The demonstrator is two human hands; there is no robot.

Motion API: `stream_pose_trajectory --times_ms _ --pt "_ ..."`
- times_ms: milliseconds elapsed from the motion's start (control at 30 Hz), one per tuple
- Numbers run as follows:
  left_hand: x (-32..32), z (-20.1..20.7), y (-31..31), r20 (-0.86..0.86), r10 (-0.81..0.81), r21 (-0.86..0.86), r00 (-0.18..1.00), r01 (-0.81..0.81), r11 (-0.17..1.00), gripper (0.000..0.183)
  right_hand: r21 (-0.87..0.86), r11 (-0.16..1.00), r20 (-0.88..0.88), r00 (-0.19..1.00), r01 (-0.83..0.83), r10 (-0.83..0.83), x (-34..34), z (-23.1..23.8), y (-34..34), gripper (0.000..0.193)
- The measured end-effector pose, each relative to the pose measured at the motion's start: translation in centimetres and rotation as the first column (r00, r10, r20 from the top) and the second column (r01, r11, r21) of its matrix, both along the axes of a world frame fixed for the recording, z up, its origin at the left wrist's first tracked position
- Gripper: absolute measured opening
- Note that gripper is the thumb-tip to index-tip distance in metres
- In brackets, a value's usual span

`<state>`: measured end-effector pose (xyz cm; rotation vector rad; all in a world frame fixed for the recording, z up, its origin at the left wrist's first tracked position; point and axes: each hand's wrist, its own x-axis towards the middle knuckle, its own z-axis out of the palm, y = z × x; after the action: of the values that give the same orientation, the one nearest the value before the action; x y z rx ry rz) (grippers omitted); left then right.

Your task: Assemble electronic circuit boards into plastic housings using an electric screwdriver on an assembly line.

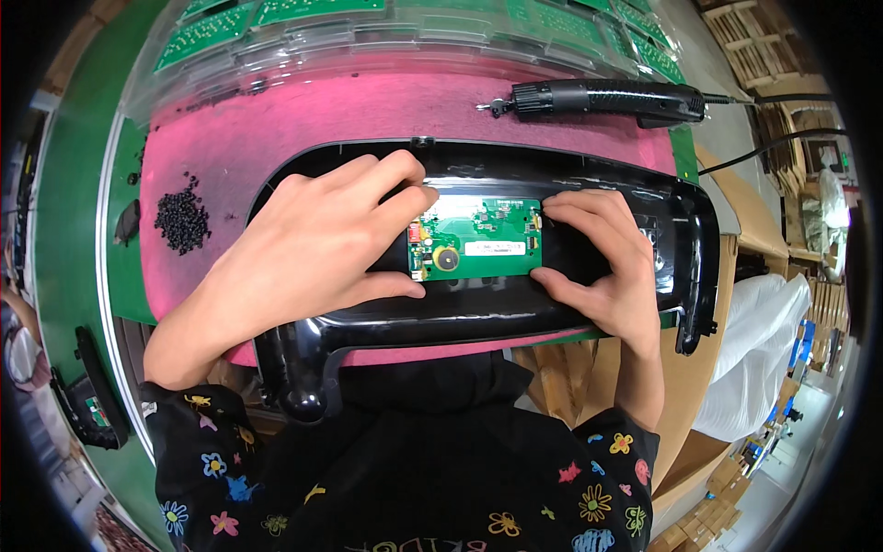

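A green circuit board [492, 225] lies within a large glossy black plastic housing [478, 308] that rests on a pink mat. On the board are a round dark component and a white label strip. My left hand [336, 230] grips the board's left edge, thumb at the lower corner and fingers at the upper one. At the opposite edge, my right hand [607, 253] has its fingertips on the upper corner and its thumb on the lower corner. How firmly either hand pinches the board is hard to see.
Beyond the housing lies a black electric screwdriver [602, 99], its cable trailing right. A heap of small black screws [182, 219] sits on the pink mat [303, 110] at left. Clear plastic trays [368, 55] with green boards line the back. Cardboard boxes [708, 359] stand at right.
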<state>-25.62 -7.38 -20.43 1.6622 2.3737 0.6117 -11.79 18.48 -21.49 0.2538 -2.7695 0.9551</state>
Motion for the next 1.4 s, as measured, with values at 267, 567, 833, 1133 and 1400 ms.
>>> stream_pose_trajectory --times_ms 267,567,833,1133,1400 --pt "-0.4 0.1 -0.5 0.042 -0.005 -0.024 0.999 0.006 1.0 0.065 0.004 1.0 0.024 1.0 0.018 -0.019 -0.3 0.0 -0.3 0.053" --pt "-0.6 -0.6 -0.8 0.022 -0.039 0.039 0.999 0.038 0.999 0.067 0.041 0.999 0.08 0.996 0.032 -0.035 -0.2 0.9 -0.6 0.065" --pt "-0.9 -0.4 -1.1 0.051 -0.041 0.044 0.998 0.039 0.998 0.081 0.424 0.732 -0.297 0.845 0.534 -0.445 -3.2 4.5 6.7 0.051" --pt "-0.2 -1.0 -0.8 0.006 -0.032 0.091 0.999 0.031 0.995 0.08 -0.747 0.599 -0.144 0.81 0.287 -0.568 -8.8 4.3 3.7 0.052" --pt "0.5 -1.0 -0.8 0.004 0.024 0.143 1.0 -0.024 0.989 0.07 -0.982 0.153 -0.128 0.987 -0.113 -0.096 -10.9 5.4 -0.8 0.041"
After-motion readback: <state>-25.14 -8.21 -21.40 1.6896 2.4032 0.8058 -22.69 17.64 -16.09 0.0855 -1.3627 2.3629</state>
